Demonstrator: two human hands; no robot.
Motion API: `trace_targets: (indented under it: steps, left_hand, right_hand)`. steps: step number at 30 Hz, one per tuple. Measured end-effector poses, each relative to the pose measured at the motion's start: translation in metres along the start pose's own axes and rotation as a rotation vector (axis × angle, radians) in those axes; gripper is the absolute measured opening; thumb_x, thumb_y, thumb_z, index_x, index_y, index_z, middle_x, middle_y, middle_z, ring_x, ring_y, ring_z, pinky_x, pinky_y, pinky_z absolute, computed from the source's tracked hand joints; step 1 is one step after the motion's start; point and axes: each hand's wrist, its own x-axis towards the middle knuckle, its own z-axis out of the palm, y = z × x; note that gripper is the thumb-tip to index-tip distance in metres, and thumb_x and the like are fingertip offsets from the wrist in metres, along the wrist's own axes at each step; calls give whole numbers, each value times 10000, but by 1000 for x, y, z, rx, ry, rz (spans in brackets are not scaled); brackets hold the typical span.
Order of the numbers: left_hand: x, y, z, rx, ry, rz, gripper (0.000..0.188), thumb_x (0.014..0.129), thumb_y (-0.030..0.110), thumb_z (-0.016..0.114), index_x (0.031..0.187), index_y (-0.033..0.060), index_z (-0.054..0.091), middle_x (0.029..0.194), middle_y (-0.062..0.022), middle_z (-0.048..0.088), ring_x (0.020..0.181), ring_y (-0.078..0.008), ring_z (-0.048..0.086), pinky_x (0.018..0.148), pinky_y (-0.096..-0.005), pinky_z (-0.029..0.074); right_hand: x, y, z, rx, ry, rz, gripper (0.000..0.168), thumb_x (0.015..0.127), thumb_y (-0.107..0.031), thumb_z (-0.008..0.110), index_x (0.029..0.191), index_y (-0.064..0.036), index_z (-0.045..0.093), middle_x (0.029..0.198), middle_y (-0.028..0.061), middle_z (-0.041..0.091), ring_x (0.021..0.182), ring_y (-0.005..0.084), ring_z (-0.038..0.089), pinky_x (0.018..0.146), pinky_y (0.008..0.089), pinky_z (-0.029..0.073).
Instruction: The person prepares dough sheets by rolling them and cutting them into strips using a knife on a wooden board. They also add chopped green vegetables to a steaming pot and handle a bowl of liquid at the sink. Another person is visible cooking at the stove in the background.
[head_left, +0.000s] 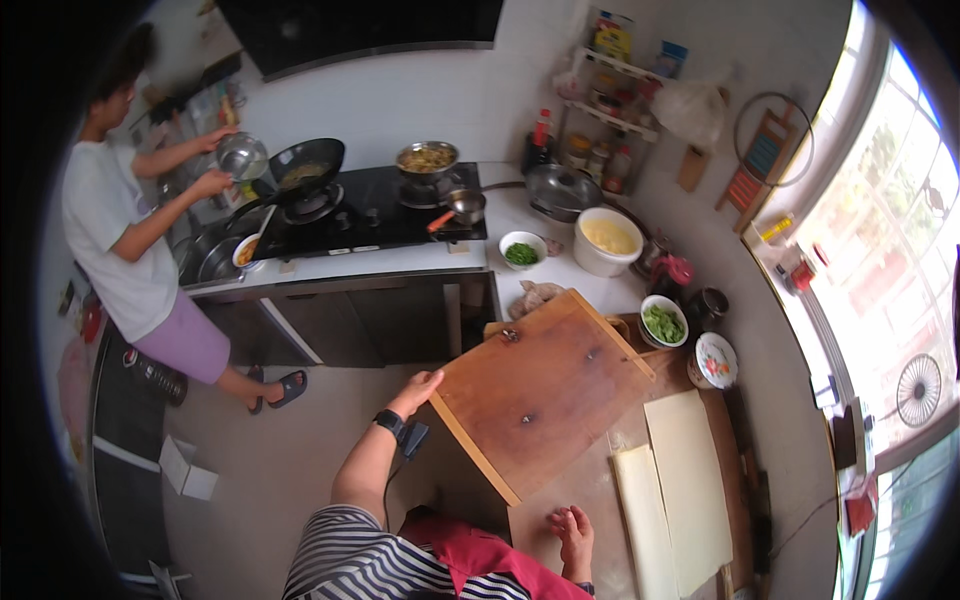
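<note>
My left hand (417, 393) grips the left corner of a large wooden board (551, 382) with paler edge strips. The board is held at a slant across the table's corner, its far end near the white counter. My right hand (574, 534) is over the wooden table (540, 499), fingers loosely curled and apart, with nothing in it. To its right lies a flat pale sheet (686, 465), which looks like rolled-out dough. Alongside it is a folded or rolled pale length (643, 517) of similar material.
Beyond the board stand bowls of chopped greens (520, 253) and leafy greens (664, 324), a white tub (606, 244) and a flowered lidded pot (712, 361). A person (124, 225) at the left holds a metal bowl (241, 156) beside a wok (306, 169) on the gas hob (367, 217).
</note>
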Motion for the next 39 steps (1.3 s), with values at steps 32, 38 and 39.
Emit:
trace_targets:
  steps: [32, 38, 39]
  left_hand:
    - [-151, 13, 23, -296, -573, -161, 652, 847, 536, 307, 1183, -22, 302, 1074, -118, 401, 815, -183, 532, 561, -291, 525]
    - [-163, -8, 44, -337, -641, -258, 602, 854, 534, 295, 1145, 15, 386, 976, -103, 528, 757, -145, 539, 625, -305, 492]
    - [-167, -6, 49, -264, -595, -252, 619, 845, 547, 307, 1139, 8, 383, 974, -102, 529, 740, -144, 542, 626, -300, 492]
  right_hand:
    - [58, -192, 14, -686, 68, -243, 441, 805, -364, 515, 1043, 7, 504, 980, 127, 536, 950, 255, 456, 796, 365, 365]
    - [53, -209, 13, -699, 93, -239, 434, 786, -367, 543, 1004, 9, 527, 938, 118, 556, 901, 242, 485, 757, 356, 387]
    - [50, -211, 10, -699, 108, -241, 433, 783, -367, 548, 997, 9, 531, 931, 117, 559, 893, 239, 490, 751, 355, 390]
